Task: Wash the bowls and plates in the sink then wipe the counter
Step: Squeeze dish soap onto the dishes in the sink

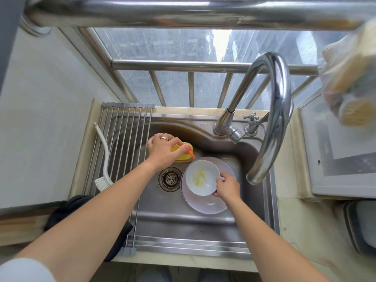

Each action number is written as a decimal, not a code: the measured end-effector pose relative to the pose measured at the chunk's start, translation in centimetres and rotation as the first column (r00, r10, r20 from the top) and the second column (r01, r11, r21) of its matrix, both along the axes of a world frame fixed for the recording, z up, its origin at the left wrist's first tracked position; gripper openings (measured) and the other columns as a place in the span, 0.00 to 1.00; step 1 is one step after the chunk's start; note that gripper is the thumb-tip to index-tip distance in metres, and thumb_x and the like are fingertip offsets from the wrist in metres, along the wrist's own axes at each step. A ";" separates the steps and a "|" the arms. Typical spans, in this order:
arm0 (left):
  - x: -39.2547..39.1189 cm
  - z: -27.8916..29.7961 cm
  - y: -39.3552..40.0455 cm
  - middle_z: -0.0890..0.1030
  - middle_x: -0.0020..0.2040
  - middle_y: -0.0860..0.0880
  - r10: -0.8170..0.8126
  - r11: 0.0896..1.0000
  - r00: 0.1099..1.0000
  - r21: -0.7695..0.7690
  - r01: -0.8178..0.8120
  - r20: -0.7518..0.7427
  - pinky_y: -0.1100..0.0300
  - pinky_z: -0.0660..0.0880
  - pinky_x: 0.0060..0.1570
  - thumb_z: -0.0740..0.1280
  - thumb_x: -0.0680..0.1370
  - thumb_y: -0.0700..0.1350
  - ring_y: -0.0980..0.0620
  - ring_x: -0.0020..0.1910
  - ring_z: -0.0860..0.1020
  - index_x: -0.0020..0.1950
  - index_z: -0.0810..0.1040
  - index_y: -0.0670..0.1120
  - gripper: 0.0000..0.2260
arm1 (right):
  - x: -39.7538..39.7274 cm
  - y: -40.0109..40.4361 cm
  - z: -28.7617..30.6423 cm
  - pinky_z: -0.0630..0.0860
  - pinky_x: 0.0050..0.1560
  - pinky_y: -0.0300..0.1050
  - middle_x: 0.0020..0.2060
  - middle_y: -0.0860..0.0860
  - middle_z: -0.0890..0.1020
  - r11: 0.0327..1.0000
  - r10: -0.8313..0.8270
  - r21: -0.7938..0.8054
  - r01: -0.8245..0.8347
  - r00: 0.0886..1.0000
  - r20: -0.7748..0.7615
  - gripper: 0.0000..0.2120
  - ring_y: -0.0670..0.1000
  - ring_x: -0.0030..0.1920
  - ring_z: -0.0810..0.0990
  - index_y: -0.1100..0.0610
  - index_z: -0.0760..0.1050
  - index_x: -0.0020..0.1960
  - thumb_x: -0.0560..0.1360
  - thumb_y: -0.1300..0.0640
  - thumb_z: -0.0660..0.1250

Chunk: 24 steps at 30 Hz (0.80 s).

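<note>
One white bowl [202, 178] w/ yellow smears, atop plate [205, 206].

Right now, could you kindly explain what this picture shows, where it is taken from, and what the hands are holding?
There is no machine here: a camera worn on a person's head looks down at a steel sink. The left hand grips a yellow bottle with an orange cap. The right hand holds the rim of a white bowl smeared with yellow, above a stack of pale plates. A roll-up rack spans the sink's left side, with a white brush on it; the faucet arches over.
</note>
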State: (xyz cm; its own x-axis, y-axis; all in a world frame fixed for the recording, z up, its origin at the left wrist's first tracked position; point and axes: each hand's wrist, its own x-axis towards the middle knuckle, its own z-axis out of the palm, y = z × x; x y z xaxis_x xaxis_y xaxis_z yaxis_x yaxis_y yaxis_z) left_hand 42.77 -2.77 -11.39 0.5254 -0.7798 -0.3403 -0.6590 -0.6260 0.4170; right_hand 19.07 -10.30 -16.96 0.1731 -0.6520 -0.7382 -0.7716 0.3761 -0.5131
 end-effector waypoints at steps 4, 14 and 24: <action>0.4 0.2 -0.4 0.74 0.64 0.56 -0.001 1.000 1.000 0.019 0.001 -0.030 0.49 0.50 0.71 0.55 0.77 0.73 0.52 0.72 0.59 0.54 0.81 0.63 0.21 | -0.3 0.5 0.8 0.85 0.41 0.56 0.45 0.53 0.79 0.998 -0.038 -0.043 0.038 0.999 -0.001 0.10 0.61 0.45 0.84 0.53 0.75 0.49 0.76 0.65 0.59; 0.1 0.2 -0.5 0.75 0.62 0.57 0.020 1.000 0.999 -0.006 -0.020 -0.026 0.50 0.50 0.70 0.60 0.76 0.71 0.51 0.71 0.60 0.52 0.82 0.61 0.19 | -0.4 0.8 2.0 0.76 0.24 0.35 0.50 0.55 0.78 0.995 -0.100 -0.018 0.100 0.994 0.035 0.09 0.60 0.46 0.83 0.55 0.75 0.55 0.78 0.63 0.62; 1.4 1.1 -0.4 0.67 0.60 0.51 -0.098 0.983 0.988 0.142 0.114 -0.116 0.46 0.57 0.67 0.47 0.69 0.79 0.48 0.67 0.63 0.66 0.72 0.66 0.34 | -0.6 0.7 1.5 0.85 0.41 0.52 0.45 0.51 0.77 0.998 -0.067 -0.016 0.068 0.998 0.014 0.06 0.59 0.47 0.83 0.51 0.74 0.50 0.79 0.61 0.60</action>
State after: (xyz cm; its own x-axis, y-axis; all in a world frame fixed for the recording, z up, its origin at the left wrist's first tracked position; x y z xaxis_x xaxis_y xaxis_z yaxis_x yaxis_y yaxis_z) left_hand 44.22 -3.19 -10.25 0.3965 -0.7661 -0.5058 -0.6810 -0.6149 0.3976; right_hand 18.44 -9.61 -15.41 0.1382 -0.6747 -0.7250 -0.7376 0.4184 -0.5300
